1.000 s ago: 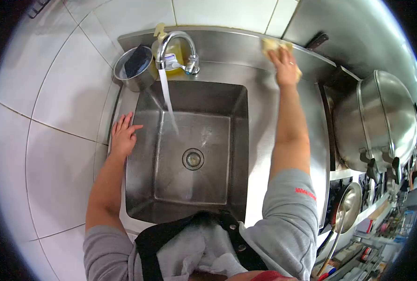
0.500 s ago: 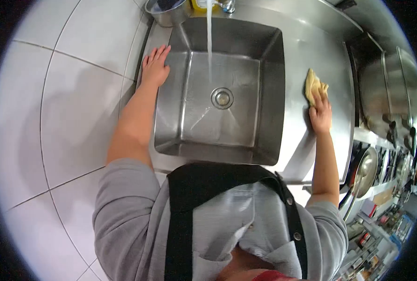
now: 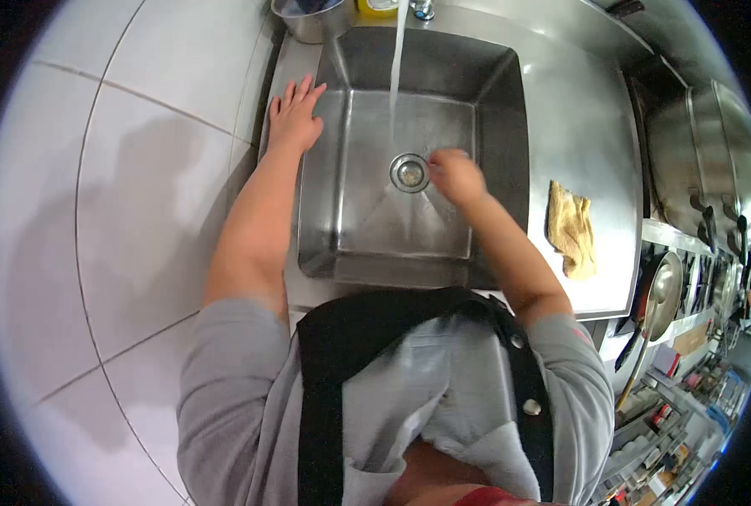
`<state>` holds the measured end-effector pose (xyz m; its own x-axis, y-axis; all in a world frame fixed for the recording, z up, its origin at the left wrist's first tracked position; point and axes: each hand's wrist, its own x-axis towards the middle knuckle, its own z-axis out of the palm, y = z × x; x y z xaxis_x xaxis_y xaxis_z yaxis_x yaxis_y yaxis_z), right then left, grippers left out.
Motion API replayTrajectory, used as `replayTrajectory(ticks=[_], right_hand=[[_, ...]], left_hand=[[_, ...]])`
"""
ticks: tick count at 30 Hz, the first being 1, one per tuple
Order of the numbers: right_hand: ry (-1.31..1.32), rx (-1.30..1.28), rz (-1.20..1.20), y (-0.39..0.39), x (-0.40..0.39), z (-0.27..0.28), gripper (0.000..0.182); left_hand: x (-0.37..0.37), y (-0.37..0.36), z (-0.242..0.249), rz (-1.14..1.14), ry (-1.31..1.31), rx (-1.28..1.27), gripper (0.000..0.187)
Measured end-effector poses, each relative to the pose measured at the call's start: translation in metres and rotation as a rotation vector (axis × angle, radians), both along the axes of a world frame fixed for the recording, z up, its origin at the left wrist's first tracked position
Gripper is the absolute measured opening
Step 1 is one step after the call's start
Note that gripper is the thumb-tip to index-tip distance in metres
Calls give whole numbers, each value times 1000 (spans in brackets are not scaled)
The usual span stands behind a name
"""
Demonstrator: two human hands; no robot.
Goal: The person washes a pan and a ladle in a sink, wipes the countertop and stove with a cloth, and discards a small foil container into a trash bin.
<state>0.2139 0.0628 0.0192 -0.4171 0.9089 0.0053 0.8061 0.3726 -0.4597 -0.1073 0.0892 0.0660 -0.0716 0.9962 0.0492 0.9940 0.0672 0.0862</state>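
Left hand [image 3: 295, 118] spread, fingers fanned, I see it resting on the left edge of the rectangular metal sink [image 3: 495, 101]; the right hand [image 3: 457, 175], blurred and curled inward, is over the sink beside the round drain [image 3: 410, 173], and from my remote feed I cannot tell whether it pinches anything; the yellow cloth [image 3: 571, 229], rumpled and soft-looking, lies on the smooth steel counter [image 3: 578, 110] at right; 1 stream of water [image 3: 396, 76] falls into the sink.

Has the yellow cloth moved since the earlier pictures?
Yes, nearer: the yellow cloth went from beyond the far right corner of the sink to beside its near half.
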Motion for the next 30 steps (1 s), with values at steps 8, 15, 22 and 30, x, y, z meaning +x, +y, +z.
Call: replayTrajectory(ticks=[8, 15, 22, 30], right_hand=[[-442, -364, -173, 67, -56, -198, 24], [-386, -368, -261, 73, -46, -204, 28], [-152, -544, -321, 70, -26, -170, 24], [-407, -355, 463, 29, 18, -93, 18]], left_hand=[[4, 7, 6, -8, -13, -19, 65], [8, 7, 12, 13, -1, -38, 66], [12, 5, 18, 18, 14, -66, 67], [1, 5, 2, -67, 63, 24, 70]])
